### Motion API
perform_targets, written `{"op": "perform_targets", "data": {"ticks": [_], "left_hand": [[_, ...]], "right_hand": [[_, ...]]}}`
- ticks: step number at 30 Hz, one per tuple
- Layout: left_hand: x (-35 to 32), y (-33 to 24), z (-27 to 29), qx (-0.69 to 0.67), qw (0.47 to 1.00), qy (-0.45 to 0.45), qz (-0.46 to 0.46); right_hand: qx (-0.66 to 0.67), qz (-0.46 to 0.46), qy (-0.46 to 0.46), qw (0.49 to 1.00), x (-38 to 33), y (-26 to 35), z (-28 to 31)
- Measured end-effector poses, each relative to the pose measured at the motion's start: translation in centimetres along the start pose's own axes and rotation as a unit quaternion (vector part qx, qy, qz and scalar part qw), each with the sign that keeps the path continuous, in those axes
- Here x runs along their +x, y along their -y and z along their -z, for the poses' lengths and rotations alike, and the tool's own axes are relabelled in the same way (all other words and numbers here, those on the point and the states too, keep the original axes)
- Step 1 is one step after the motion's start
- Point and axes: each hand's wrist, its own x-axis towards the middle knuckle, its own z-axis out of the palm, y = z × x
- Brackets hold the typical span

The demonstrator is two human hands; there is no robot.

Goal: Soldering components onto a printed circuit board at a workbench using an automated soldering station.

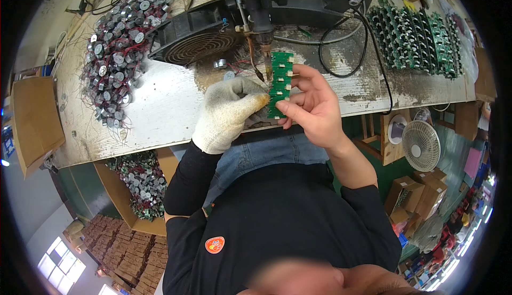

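My right hand point(314, 106), bare, grips a green circuit board strip point(280, 84) by its right edge and lower end, thumb on its face. Small white connectors line the strip's right side. My left hand point(226, 108), in a whitish knit glove, is closed in a pinch at the strip's left edge; what lies between its fingertips is too small to make out. Just above, a soldering iron point(262, 34) on a stand points down, its tip beside the strip's upper left. Two small round metal motors point(229, 75) with thin red wires lie beyond the glove.
A heap of small wired motors point(114, 55) covers the table's left. Black fans point(200, 47) stand behind my hands. Rows of green boards point(416, 39) lie at right, with a black cable point(365, 55) looping nearer. A cardboard box point(120, 194) of parts sits below the table edge.
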Motion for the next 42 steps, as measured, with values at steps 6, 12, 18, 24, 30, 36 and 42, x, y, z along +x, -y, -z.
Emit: {"op": "perform_targets", "data": {"ticks": [6,12,18,24,30,36,42], "left_hand": [[0.1,0.2,0.1,-0.024,1.0,0.004,0.003],[0.0,0.8,-0.1,-0.034,0.999,-0.005,0.016],[0.2,0.9,0.1,-0.042,0.999,0.003,0.016],[0.1,-0.3,0.0,-0.079,0.996,0.016,0.04],[0.2,0.0,0.2,-0.048,0.999,0.018,0.012],[0.7,2.1,0.4,-0.026,1.0,0.008,-0.008],[0.4,1.5,0.2,0.008,1.0,-0.001,-0.005]], "right_hand": [[-0.005,0.005,0.001,1.0,0.0,0.3,-0.1],[0.0,-0.007,0.001,1.0,-0.2,-0.2,0.1],[0.001,-0.002,-0.004,1.0,-0.1,-0.1,0.0],[0.006,0.005,-0.006,1.0,0.0,0.3,-0.3],[-0.004,0.009,-0.007,1.0,-0.1,0.1,-0.2],[-0.002,0.001,-0.002,1.0,-0.3,-0.3,0.0],[0.0,0.008,-0.005,1.0,-0.4,-0.4,0.0]]}}
